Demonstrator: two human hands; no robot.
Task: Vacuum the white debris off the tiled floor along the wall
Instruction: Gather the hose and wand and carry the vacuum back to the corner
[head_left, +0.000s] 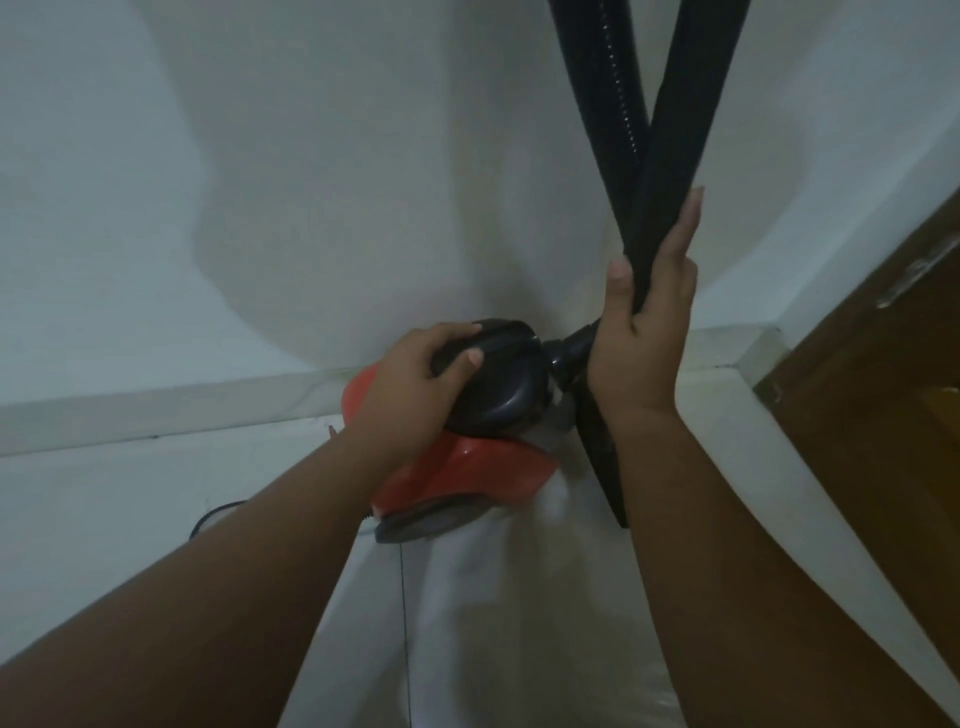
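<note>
White wall (260, 208), fingers (685, 223) round hose (670, 145), vacuum (498, 384)

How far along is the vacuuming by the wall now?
Done: nothing visibly cleaned yet. In hand: the left hand grips the black top of the red vacuum; the right hand grips the black hose, which runs up out of view. Left: probably all the vacuuming; no nozzle shows on the floor.

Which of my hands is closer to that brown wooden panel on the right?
Right. The right hand grips the black hose, with the brown wooden panel off to its right; the left hand holds the vacuum's black handle, farther left.
</note>
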